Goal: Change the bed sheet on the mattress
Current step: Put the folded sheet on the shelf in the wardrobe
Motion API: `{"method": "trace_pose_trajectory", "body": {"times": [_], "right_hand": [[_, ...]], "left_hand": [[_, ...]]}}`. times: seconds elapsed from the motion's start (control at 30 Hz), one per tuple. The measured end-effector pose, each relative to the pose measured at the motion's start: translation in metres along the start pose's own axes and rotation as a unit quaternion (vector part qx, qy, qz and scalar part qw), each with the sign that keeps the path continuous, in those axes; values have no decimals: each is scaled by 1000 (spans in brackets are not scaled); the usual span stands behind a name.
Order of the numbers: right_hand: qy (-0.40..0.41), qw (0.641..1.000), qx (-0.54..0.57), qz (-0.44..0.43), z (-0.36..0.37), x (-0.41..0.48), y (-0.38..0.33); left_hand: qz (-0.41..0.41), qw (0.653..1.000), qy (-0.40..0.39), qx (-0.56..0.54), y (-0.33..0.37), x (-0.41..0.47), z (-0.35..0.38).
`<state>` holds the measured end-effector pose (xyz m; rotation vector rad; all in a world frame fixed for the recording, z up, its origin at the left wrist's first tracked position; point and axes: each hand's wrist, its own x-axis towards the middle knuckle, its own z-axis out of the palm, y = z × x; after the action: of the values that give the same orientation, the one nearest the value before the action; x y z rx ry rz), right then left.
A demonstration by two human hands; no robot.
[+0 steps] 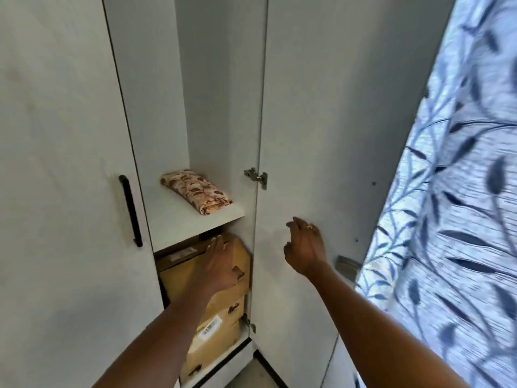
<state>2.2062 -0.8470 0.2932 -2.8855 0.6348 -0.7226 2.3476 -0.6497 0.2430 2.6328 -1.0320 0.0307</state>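
A folded bed sheet [196, 194] with an orange and brown leaf print lies on the white shelf [179, 222] inside an open white wardrobe. My left hand [219, 261] is stretched out below the shelf's front edge, fingers straight, holding nothing. My right hand [305, 246] hovers in front of the inner face of the open right door [313, 121], fingers loosely spread, a ring on one finger. Neither hand touches the sheet.
Brown cardboard boxes [221, 309] fill the compartment under the shelf. The left wardrobe door [64, 163] is closed and carries a black handle [130, 210]. A blue leaf-patterned curtain [458, 219] hangs at the right. Metal hinges [256, 176] fix the open door.
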Motion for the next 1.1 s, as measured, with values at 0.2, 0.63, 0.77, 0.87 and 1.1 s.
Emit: {"method": "trace_pose_trajectory", "body": {"times": [0.2,0.63,0.77,0.87,1.1], "right_hand": [[241,936,181,182,-101,-46,51],[92,876,352,316,-145,-54,73],[99,920,278,259,-143,-77,49],[57,940,287,177,-132,-78,26],[-11,931,365,28,-113,-70,-44]], "left_hand": [[-41,996,47,-70,59,-48,-19],[-87,986,99,-100,75,-178,-91],[-125,982,113,-92,58,-188,-106],[-139,978,117,-98,48,-186,-111],[-135,972,156,-114,20,-169,-124]]}}
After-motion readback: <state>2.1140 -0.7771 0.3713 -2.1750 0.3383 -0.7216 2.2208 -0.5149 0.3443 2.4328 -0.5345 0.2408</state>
